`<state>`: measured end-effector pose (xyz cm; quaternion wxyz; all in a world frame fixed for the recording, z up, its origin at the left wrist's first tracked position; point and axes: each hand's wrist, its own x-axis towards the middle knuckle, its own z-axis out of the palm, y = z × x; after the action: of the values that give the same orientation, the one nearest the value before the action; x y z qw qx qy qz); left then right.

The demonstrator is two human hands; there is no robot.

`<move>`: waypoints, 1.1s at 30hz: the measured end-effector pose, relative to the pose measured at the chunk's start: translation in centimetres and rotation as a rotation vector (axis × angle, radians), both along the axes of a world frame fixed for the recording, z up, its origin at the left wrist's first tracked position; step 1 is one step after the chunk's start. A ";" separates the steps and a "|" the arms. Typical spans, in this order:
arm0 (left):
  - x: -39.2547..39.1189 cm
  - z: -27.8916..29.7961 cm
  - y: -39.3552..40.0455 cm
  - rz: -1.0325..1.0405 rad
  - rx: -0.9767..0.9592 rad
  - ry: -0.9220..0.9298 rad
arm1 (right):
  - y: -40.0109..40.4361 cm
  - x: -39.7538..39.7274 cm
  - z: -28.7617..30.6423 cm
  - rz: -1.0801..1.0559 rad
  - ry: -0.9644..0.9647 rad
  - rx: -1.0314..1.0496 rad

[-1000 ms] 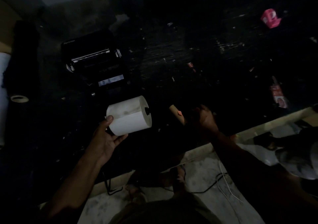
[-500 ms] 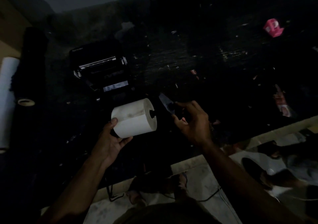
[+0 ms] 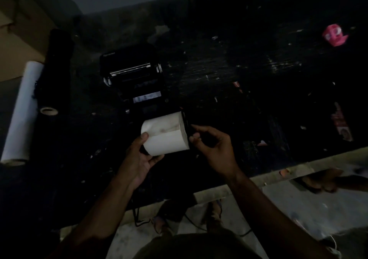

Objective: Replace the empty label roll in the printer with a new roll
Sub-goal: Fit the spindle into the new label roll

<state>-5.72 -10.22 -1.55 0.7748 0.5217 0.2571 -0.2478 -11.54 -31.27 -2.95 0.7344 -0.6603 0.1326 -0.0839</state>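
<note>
From your head camera, the scene is very dark. Your left hand (image 3: 139, 159) has the new label roll (image 3: 165, 134) in its grip, thumb pressed on the near left end and fingers curled underneath, holding it on its side above the black table (image 3: 249, 99). Your right hand (image 3: 215, 149) is at the roll's right end, thumb and forefinger pinching a dark flat piece (image 3: 186, 124) that sits flush against that end face; what the piece is, the dim light does not let you tell.

Just beyond the roll sits the printer (image 3: 133, 75), lid up, a bright metal bar showing across its open top and a pale strip on its front. Roll and printer are near each other but apart.

Off to your left, a long white paper tube (image 3: 22, 113) lies along the table edge, with a black roll (image 3: 55, 71) beside it showing a pale core end. Far right at the back is a pink tape dispenser (image 3: 335, 35), and a small red-printed packet (image 3: 341, 122) lies near the right edge. A cable (image 3: 137, 215) hangs off the table's front edge.
</note>
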 end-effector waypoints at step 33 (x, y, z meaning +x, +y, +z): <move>3.8 1.8 -11.4 -0.317 0.339 -0.279 | -6.5 2.1 -0.2 -0.276 0.339 0.650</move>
<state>-1.95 -21.63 0.28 0.6558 0.7070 0.1007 -0.2449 -9.43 -37.81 -3.16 0.8548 -0.3738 0.3590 -0.0252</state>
